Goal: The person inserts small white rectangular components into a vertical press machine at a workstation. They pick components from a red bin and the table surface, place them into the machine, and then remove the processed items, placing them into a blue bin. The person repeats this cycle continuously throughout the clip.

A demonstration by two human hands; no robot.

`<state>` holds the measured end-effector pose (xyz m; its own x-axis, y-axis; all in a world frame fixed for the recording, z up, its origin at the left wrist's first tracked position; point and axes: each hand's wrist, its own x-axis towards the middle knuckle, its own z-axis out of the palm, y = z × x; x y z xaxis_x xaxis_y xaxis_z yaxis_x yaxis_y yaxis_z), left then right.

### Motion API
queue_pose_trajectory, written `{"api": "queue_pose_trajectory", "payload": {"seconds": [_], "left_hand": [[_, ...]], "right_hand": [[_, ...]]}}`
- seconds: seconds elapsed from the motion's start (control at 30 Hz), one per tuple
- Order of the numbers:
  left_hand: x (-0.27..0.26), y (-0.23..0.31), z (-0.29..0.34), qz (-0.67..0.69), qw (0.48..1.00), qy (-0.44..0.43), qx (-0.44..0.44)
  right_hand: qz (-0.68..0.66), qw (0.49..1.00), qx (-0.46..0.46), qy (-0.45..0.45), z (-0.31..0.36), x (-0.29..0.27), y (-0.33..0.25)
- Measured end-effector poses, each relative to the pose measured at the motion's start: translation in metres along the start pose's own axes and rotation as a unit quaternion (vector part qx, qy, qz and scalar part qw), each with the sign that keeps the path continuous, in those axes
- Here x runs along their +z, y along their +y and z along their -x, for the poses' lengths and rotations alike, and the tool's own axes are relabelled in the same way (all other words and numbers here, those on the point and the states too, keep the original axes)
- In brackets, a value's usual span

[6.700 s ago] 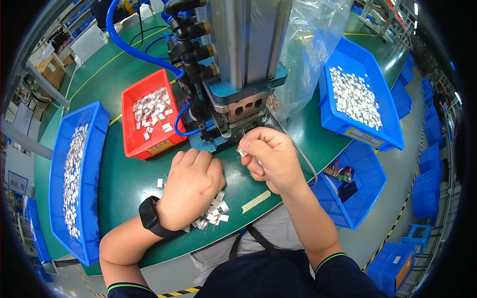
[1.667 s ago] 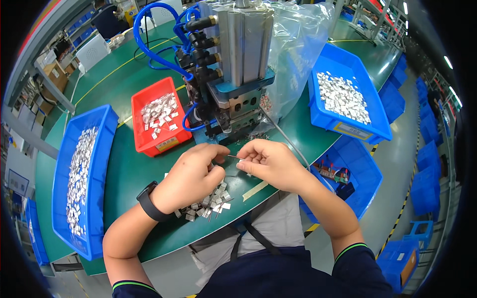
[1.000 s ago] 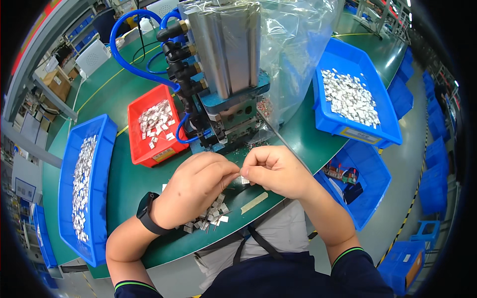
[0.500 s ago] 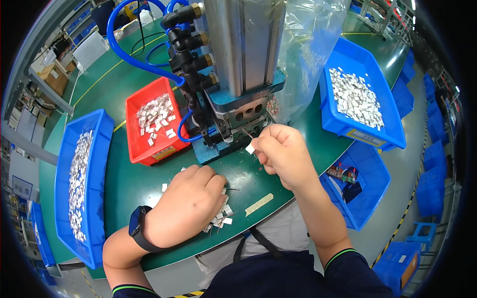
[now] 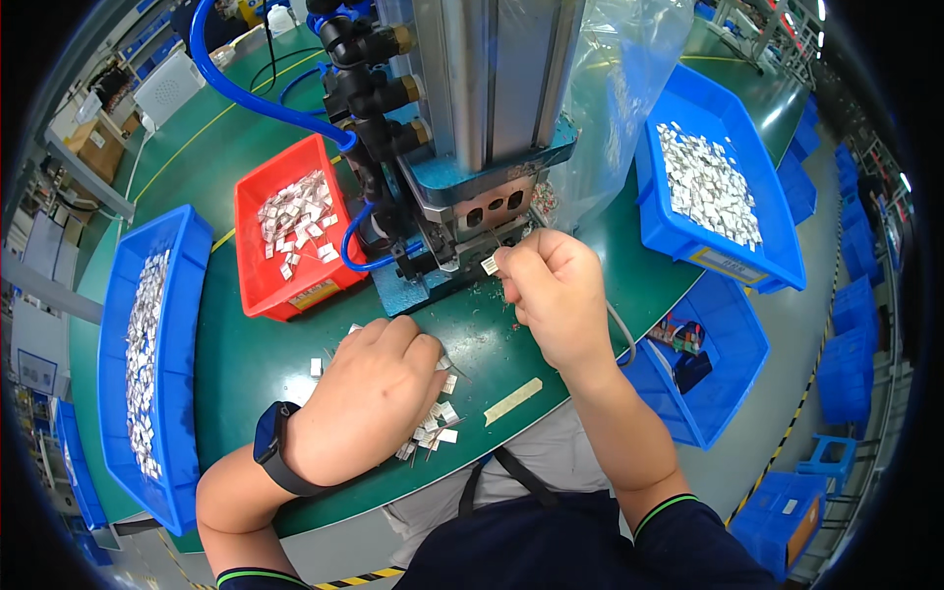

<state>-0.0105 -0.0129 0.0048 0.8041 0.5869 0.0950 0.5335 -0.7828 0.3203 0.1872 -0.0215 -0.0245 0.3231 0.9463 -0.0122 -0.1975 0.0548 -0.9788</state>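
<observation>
My right hand [image 5: 557, 295] pinches a small white block-shaped component [image 5: 491, 265] between thumb and fingers, right in front of the lower part of a press [image 5: 482, 221] with a metal die block. Dark marks show on the component's face; its far end is by the die. My left hand [image 5: 379, 393], with a dark band on the wrist, lies palm down with fingers curled over a pile of the same white wire-leaded components [image 5: 433, 429] on the green table. Its fingertips are hidden, so what they hold cannot be seen.
A red bin [image 5: 254, 265] of white components stands left of the press. Long blue bins hold more at the far left [image 5: 185, 364] and right [image 5: 777, 221]. A lower blue bin [image 5: 733, 383] holds assorted items. Blue air hoses [image 5: 256, 103] loop beside the press; a clear plastic bag [image 5: 615, 118] hangs behind.
My right hand has moved slightly up and left, and the component's marked face now shows at the die. My left hand stays over the pile. The whole view has shifted a little.
</observation>
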Motion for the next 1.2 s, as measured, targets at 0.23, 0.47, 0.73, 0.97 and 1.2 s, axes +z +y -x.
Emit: {"api": "queue_pose_trajectory", "payload": {"seconds": [0.23, 0.47, 0.73, 0.97, 1.2], "left_hand": [[0.005, -0.002, -0.002, 0.023, 1.000, 0.018, -0.012], [0.008, -0.007, -0.006, -0.003, 0.999, 0.030, 0.014], [0.000, -0.006, -0.015, 0.189, 0.975, 0.094, -0.074], [-0.001, -0.008, -0.018, 0.302, 0.941, 0.069, -0.140], [0.000, -0.010, -0.018, 0.351, 0.920, 0.045, -0.169]], "right_hand": [[0.008, 1.000, -0.006, 0.005, -0.002, 0.001, 0.003], [-0.018, 1.000, 0.003, -0.009, -0.002, 0.001, 0.003], [-0.028, 0.999, -0.010, -0.038, -0.001, -0.001, 0.008], [-0.035, 0.994, 0.016, -0.106, 0.008, -0.006, 0.004], [-0.026, 0.990, 0.033, -0.132, 0.010, -0.007, 0.003]]}}
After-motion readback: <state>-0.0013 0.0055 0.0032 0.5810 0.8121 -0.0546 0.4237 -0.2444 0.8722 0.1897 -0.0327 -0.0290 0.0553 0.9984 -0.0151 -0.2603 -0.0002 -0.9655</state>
